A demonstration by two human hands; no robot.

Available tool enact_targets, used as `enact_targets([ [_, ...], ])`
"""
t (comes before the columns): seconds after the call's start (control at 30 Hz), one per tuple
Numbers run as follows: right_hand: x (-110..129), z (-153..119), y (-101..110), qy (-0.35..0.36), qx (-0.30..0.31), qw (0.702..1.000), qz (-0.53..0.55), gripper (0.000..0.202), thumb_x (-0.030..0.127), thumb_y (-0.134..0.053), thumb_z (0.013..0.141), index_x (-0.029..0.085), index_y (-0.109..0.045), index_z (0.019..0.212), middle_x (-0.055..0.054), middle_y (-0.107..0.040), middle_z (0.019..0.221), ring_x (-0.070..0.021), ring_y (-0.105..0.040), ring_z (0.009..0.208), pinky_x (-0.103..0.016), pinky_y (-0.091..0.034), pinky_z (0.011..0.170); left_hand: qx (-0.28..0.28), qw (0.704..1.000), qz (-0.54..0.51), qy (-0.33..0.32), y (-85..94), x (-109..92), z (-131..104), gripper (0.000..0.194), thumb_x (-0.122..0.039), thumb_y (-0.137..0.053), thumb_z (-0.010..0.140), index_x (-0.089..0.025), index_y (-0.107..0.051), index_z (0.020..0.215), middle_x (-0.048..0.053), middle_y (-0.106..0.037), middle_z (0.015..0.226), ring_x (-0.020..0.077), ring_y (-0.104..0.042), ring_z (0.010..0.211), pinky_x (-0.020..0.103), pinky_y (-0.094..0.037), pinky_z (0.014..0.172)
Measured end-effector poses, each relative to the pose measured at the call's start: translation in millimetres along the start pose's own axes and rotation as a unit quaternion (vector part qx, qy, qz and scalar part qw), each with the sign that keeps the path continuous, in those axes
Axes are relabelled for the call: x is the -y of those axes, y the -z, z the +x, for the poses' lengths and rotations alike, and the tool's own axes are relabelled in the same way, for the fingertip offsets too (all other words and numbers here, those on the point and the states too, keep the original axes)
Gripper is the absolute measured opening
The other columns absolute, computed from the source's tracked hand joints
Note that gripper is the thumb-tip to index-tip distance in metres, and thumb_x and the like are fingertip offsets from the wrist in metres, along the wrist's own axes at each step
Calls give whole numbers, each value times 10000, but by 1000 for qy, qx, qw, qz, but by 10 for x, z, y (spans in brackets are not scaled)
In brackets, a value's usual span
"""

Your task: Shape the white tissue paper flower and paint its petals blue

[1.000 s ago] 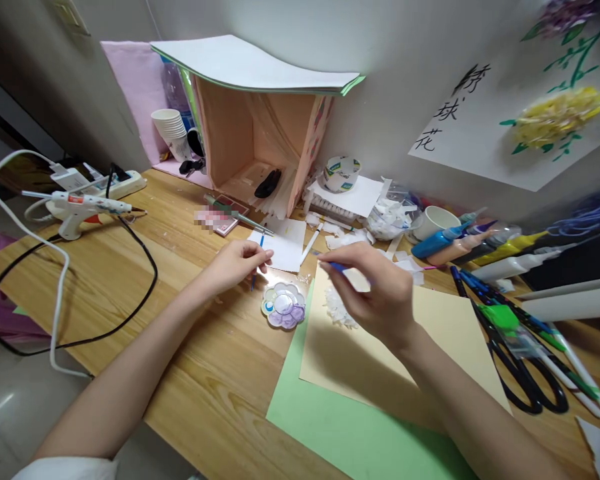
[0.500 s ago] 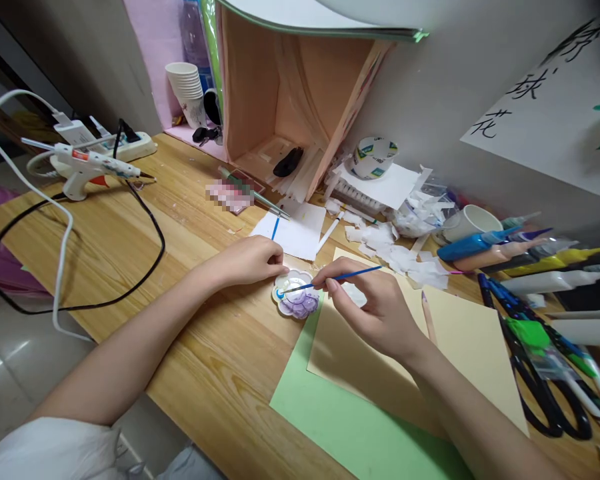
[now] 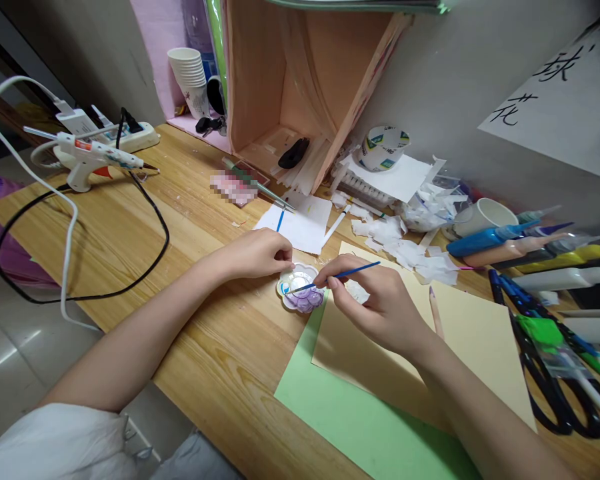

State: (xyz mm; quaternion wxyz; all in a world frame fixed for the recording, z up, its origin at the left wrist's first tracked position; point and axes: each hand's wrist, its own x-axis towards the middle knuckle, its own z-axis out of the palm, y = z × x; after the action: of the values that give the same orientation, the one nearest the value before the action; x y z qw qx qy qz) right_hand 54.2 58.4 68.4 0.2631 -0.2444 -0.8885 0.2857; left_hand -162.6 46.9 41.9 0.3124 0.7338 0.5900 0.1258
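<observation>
My right hand [image 3: 375, 303] pinches a thin blue paintbrush [image 3: 353, 271], its tip down in the blue spot at the left of a small flower-shaped palette [image 3: 306, 300]. Purple paint covers the palette's lower part. At the palette's upper left rim, my left hand [image 3: 263, 253] has its fingers curled with the fingertips on the edge. Under my right hand lie a cream sheet [image 3: 470, 327] and a green sheet [image 3: 350, 420]. Another blue stick [image 3: 281, 220] shows behind my left hand, on white paper [image 3: 307, 223].
A glue gun [image 3: 87, 157] with looping cables lies at the left. An open pink box [image 3: 257, 80] stands at the back. Torn paper scraps [image 3: 393, 243], a tape roll [image 3: 384, 148], paint bottles [image 3: 485, 241] and black scissors [image 3: 545, 400] are on the right.
The view has shifted slightly, moving the scene a little right. The brush tip still touches the blue spot, where the paint now looks more spread. My left hand stays at the palette's rim.
</observation>
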Motion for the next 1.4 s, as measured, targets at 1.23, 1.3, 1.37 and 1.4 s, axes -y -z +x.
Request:
enact_targets([
  [1.23, 37, 26, 18, -25, 21, 999, 10, 179, 92, -492, 826, 175, -648, 854, -23, -707, 823, -121, -647, 737, -232, -484, 677, 14, 999, 47, -21, 17, -22, 8, 216, -310, -576, 788, -148, -717, 768, 26, -683, 698, 121, -527, 616, 224, -285, 550],
  [1.3, 32, 26, 14, -14, 34, 999, 20, 173, 108, -491, 838, 171, -649, 866, -27, -709, 840, -122, -651, 758, -230, -484, 690, 13, 999, 47, -24, 13, -16, 10, 215, -308, -573, 788, -150, -719, 770, 25, -684, 700, 121, -527, 618, 223, -288, 551],
  [1.37, 32, 27, 15, -10, 44, 999, 25, 166, 108, -495, 833, 168, -649, 852, -26, -707, 825, -120, -651, 751, -227, -482, 689, 13, 998, 47, -27, 8, -10, 11, 221, -313, -571, 789, -152, -721, 777, 24, -684, 699, 120, -524, 614, 224, -288, 548],
  [1.4, 34, 30, 17, -15, 39, 999, 21, 168, 98, -497, 825, 167, -649, 843, -24, -705, 813, -119, -649, 740, -226, -479, 683, 13, 998, 48, -27, 6, -9, 10, 225, -318, -570, 789, -152, -722, 778, 24, -684, 699, 120, -523, 611, 224, -287, 547],
])
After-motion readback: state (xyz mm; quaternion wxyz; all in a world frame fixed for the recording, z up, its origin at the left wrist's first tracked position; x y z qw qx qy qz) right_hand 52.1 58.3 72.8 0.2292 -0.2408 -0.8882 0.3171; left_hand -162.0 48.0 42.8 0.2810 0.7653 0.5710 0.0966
